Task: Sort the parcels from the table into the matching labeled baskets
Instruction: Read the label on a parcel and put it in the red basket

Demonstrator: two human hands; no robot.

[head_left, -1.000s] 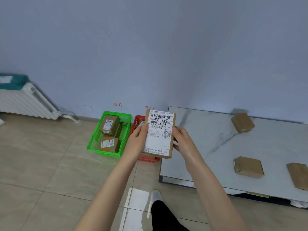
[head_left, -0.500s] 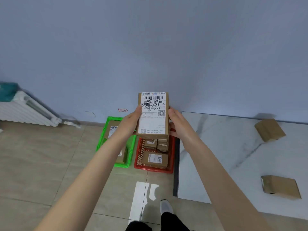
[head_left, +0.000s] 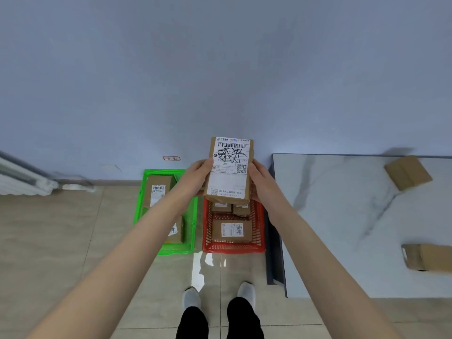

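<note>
Two parcels lie well apart on the marble counter [head_left: 342, 228], one near its far edge [head_left: 408, 172] and one nearer the person [head_left: 428, 257]. Both show plain brown faces, so their labels cannot be read from here; they are the work left to do.

On the floor just beside the counter's left end stand a green basket [head_left: 176, 250] and a red basket [head_left: 233, 248], side by side against the wall. Their place there likely keeps the carry from the counter short. Each holds sorted boxes: the green one has a labeled box [head_left: 157, 189] at its far end, and the red one has a box with a white label [head_left: 231, 230] near its front. A small red-edged tag [head_left: 171, 158] on the wall sits above the green basket, most likely naming it; its writing is too small to read.

The parcel in hand [head_left: 230, 167] is held upright above the far end of the red basket, its printed label with dark handwriting turned toward the face. That pose suggests a reading check before the drop. The left hand [head_left: 195, 177] grips its left edge and the right hand [head_left: 260, 182] its right edge; the fingers of both are closed around the box, steadying it from either side so the label stays uncovered. Judging by its position, the red basket is the probable target.
</note>
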